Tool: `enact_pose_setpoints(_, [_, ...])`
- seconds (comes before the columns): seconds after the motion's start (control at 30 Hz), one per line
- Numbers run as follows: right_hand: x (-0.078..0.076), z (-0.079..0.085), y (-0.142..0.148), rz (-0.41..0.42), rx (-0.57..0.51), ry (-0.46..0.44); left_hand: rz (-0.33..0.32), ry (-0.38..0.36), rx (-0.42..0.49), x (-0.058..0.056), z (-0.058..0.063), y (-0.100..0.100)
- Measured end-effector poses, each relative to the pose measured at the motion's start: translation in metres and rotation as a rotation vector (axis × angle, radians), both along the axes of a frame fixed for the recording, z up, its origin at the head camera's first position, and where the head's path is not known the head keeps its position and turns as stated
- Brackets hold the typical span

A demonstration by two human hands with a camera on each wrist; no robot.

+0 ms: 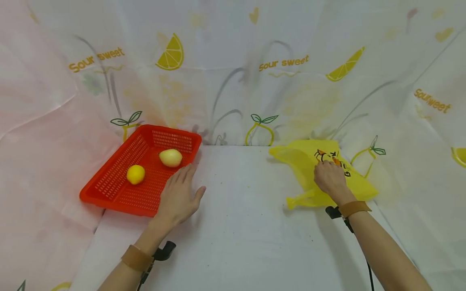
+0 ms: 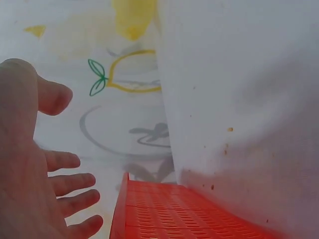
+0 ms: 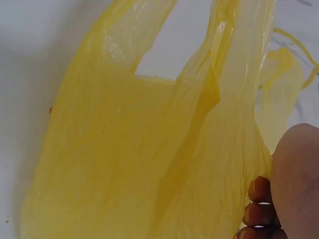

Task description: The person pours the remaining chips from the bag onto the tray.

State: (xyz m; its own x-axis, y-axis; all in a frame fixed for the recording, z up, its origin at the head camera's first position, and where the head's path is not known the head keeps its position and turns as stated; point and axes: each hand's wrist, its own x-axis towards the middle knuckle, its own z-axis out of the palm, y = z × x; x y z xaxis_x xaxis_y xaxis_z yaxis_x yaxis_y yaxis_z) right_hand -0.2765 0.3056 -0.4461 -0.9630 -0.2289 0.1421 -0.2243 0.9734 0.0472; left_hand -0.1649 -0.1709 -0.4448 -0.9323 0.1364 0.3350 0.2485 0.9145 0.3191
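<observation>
Bag of thin yellow plastic is spreading at the right side of the white table, and its handle loops are pointing toward the left in the head view. The right hand is gripping this bag; its fingers are curling around the plastic, as the right wrist view is also showing. The left hand is holding nothing: its fingers are reaching out straight, and its thumb is standing well away from them. This hand is hovering at the right side of the red basket, but whether it is touching the rim, I cannot tell. Inside the basket, a bright yellow lemon is resting near the left wall, and a paler yellow fruit is lying farther back. Behind everything, a lemon-printed cloth is hanging.
</observation>
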Motion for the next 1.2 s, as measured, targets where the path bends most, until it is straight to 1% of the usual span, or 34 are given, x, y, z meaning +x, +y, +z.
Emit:
enact_pose_setpoints(0.13, [0.0,0.002,-0.001,-0.007,-0.011,-0.005,0.029,-0.031,-0.006,-0.014,0.0,-0.006])
enact_pose_setpoints(0.33, [0.003,0.005,0.002,-0.017,-0.01,-0.008,0.072,-0.1,-0.009,-0.033,-0.006,-0.012])
enact_pose_setpoints(0.47, [0.004,0.006,0.003,-0.012,-0.021,0.007,0.106,-0.174,0.002,-0.042,-0.012,-0.012])
enact_pose_setpoints(0.57, [0.006,0.007,0.003,-0.006,-0.026,0.019,0.126,-0.237,0.027,-0.047,-0.016,-0.013])
enact_pose_setpoints(0.67, [0.007,0.008,0.003,0.002,-0.023,0.027,0.141,-0.279,0.04,-0.048,-0.017,-0.013])
enact_pose_setpoints(0.73, [0.007,0.009,0.003,0.006,-0.019,0.031,0.142,-0.29,0.031,-0.048,-0.017,-0.014])
enact_pose_setpoints(0.83, [0.007,0.009,0.004,0.002,-0.024,0.036,0.125,-0.294,0.005,-0.047,-0.016,-0.015])
enact_pose_setpoints(0.9, [0.008,0.009,0.004,-0.004,-0.031,0.041,0.112,-0.289,-0.016,-0.046,-0.016,-0.016])
enact_pose_setpoints(1.1, [0.007,0.008,0.005,-0.014,-0.062,0.057,0.088,-0.234,-0.043,-0.044,-0.018,-0.018])
enact_pose_setpoints(1.2, [0.008,0.009,0.006,-0.015,-0.069,0.056,0.076,-0.235,-0.046,-0.041,-0.019,-0.018])
